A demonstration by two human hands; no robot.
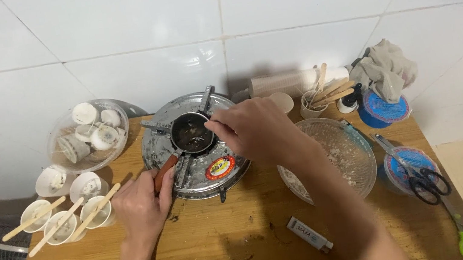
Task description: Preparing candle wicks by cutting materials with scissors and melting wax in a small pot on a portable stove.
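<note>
Wooden tabletop (212,243) is lying bare just below the left hand (144,205), whose fingers are clenching the red handle (164,172) of a small dark metal pot (192,133) on a round steel burner (197,147). The right hand (256,129) is pinching at the pot's rim, a clear plastic bowl of white crumbs (333,157) beside its wrist and a white lighter (309,234) below.

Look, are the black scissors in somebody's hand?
No, the black scissors lie on a blue lid, away from both hands.

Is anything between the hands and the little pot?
Nothing visible is. The left hand already grips the small pot's reddish handle, and the right hand has its fingertips at the pot's rim, above the round metal stove.
</note>
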